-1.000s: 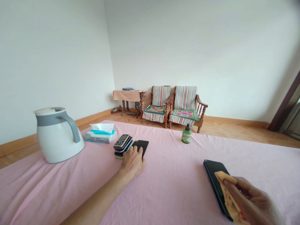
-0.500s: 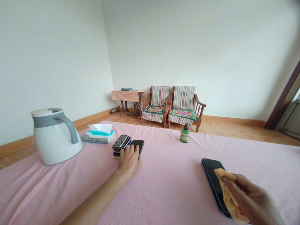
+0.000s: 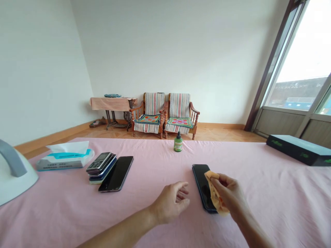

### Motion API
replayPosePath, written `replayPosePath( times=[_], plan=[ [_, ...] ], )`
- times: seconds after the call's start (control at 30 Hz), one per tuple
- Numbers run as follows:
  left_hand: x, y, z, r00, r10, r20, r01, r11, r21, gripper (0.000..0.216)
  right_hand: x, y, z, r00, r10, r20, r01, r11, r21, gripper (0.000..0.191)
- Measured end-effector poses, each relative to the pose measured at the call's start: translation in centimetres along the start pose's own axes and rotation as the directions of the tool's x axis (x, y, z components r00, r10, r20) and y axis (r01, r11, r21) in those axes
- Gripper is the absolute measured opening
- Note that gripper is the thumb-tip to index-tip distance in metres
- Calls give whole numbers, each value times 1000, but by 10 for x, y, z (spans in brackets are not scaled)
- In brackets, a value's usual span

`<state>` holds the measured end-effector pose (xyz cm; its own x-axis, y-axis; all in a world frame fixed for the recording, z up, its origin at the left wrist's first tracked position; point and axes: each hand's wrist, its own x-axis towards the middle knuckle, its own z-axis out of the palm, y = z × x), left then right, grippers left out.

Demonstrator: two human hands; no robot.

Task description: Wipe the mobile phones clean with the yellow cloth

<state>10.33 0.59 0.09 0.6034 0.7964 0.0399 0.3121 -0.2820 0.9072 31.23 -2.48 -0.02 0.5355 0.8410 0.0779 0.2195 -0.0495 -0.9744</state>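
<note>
My right hand (image 3: pixel 230 196) is closed on a small orange cloth (image 3: pixel 214 194) and rests over a black smartphone (image 3: pixel 201 184) lying flat on the pink tablecloth (image 3: pixel 155 213). My left hand (image 3: pixel 172 203) hovers just left of that phone with its fingers loosely curled and apart, holding nothing. Farther left lie another black smartphone (image 3: pixel 117 173) and a stack of old keypad phones (image 3: pixel 100 166), side by side.
A white kettle (image 3: pixel 12 175) stands at the far left, with a tissue pack (image 3: pixel 64 159) behind the phones. A small green bottle (image 3: pixel 178 143) stands at the table's far edge. A dark flat box (image 3: pixel 297 150) lies at the right. Two wooden armchairs (image 3: pixel 165 115) stand by the wall.
My left hand has let go of the black phone beside the stack and moved right, towards the phone under my right hand. The view has swung to the right.
</note>
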Motion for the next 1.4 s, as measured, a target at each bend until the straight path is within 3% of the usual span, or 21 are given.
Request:
replayPosePath(
  times=[0.23, 0.4, 0.57, 0.7, 0.83, 0.97, 1.07, 1.17, 1.23, 1.4],
  plan=[
    [29, 9, 32, 989, -133, 63, 147, 913, -380, 38, -7, -6, 6, 996, -65, 67, 63, 997, 42, 32],
    [33, 1, 31, 965, -260, 30, 243, 848, -470, 43, -14, -13, 11, 981, -93, 171, 74, 991, 114, 31],
    [21, -3, 21, 948, -310, -73, 237, 839, -490, 33, -15, -5, 11, 956, -21, 292, -53, 969, 242, 36],
    [-1, -4, -14, 938, -296, -180, 192, 876, -443, 29, -10, 4, 9, 971, 60, 230, -110, 971, 213, 42],
    [-29, -13, -74, 906, -265, -331, 170, 942, -289, 27, -9, 9, 9, 987, 44, 153, -70, 983, 172, 43],
    [-46, -31, -136, 805, -227, -548, 237, 970, -54, 26, -10, 12, 12, 988, -5, 153, -17, 990, 142, 42],
    [-50, -44, -170, 714, -186, -675, 339, 935, 102, 24, -10, 13, 13, 981, -25, 192, 3, 993, 114, 40],
    [-53, -56, -186, 632, -151, -760, 448, 871, 200, 29, -12, 11, 13, 982, -28, 185, 8, 994, 108, 41],
    [-54, -62, -189, 605, -133, -785, 502, 829, 246, 30, -14, 9, 13, 986, -29, 162, 12, 994, 107, 43],
    [-59, -68, -186, 622, -97, -777, 566, 741, 361, 30, -15, 2, 13, 983, -8, 182, -2, 998, 55, 44]
  ],
)
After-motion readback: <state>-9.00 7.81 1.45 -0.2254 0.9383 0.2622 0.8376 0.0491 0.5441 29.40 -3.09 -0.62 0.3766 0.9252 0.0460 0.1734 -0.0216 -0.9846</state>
